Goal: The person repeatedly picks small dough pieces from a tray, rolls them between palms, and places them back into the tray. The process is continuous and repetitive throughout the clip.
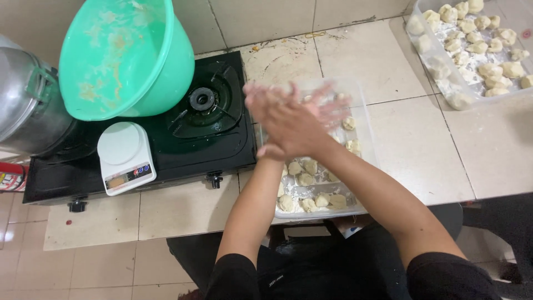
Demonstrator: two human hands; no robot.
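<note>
The floor (405, 144) is made of big pale tiles, and everything sits low on it. A tiled wall (266, 16) runs along the top. A black gas stove (183, 150) sits on the left. A big green bowl (125, 55) leans on the stove, smeared inside. Beside it is a shiny metal pot (22, 100). A small white scale (125, 155) rests on the front of the stove.

At the top right is a clear tray (427, 66) full of dough lumps (488, 33) and flour. A second clear tray (363, 119) lies in the middle, just under the hands, with dough pieces (308, 178) in it.

The left hand (272, 147) and right hand (288, 119) are pressed together, palm to palm, above that tray. The fingers are stretched out flat and blurry. I cannot tell if any dough is between them.
</note>
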